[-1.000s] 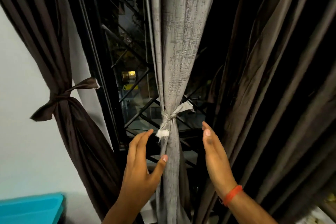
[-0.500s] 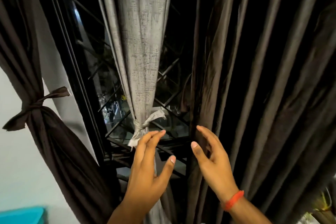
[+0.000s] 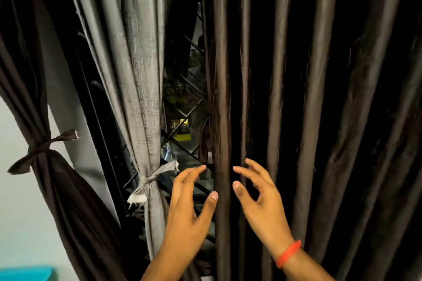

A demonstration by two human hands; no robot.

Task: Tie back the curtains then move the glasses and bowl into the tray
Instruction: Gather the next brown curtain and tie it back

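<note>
Loose curtain: we see the dark brown satin curtain (image 3: 319, 98) hanging untied in long vertical folds across the right half of the view; its leading fold runs down between our two hands.
Left hand: our left hand (image 3: 185, 207) is raised just left of that leading fold, fingers straight and spread, thumb out, grasping nothing; whether the thumb tip touches the fabric we cannot tell.
Right hand: our right hand (image 3: 262, 203) is just right of the same fold, fingers loosely bent and parted, gripping nothing; an orange band (image 3: 288, 253) circles the wrist.
Tied grey curtain: the pale grey woven curtain (image 3: 137, 64) hangs left of the hands, gathered by a knotted grey fabric strip (image 3: 150, 180).
Tied brown curtain: a second dark brown curtain (image 3: 52, 189) at far left is cinched by a matching knotted strip (image 3: 43, 150).
Window: a black metal grille (image 3: 185, 125) shows between the grey and loose curtains.
Container: a turquoise plastic edge (image 3: 25, 274) sits at the lower left corner; we cannot see its contents.
Wall: a pale wall (image 3: 16, 189) lies behind the far-left curtain.
</note>
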